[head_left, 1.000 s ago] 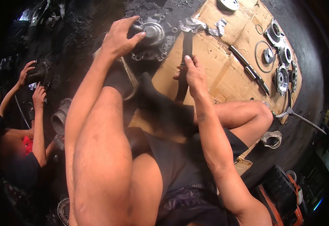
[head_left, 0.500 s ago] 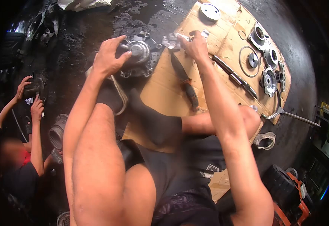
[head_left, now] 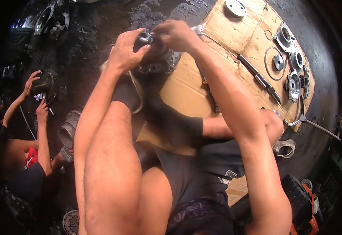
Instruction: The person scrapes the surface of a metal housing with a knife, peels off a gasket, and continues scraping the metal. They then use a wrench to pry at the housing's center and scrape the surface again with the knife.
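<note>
My left hand (head_left: 128,51) curves round the left side of a metal housing (head_left: 157,62), its thumb and fingers apart on a shaft-like part at the top. Over the upper right of the housing is my right hand (head_left: 175,36), fingers bent down toward the part by my left fingertips. What the right fingers hold is hidden. The housing lies on the dark floor beside the cardboard (head_left: 179,90), partly covered by my hands. My right forearm hides most of the knife, with only part of its handle (head_left: 213,102) showing.
Right on the cardboard are a round metal disc (head_left: 235,8), a long shaft (head_left: 259,78), a thin ring (head_left: 268,62) and a cast housing (head_left: 293,84). A puller-like tool (head_left: 304,119) lies near its edge. At left, a co-worker's hands (head_left: 32,84) hold a dark part.
My right hand has moved left from the cardboard's edge to above the housing. The view has shifted, so the scene sits further right. My left hand stays at the housing.
</note>
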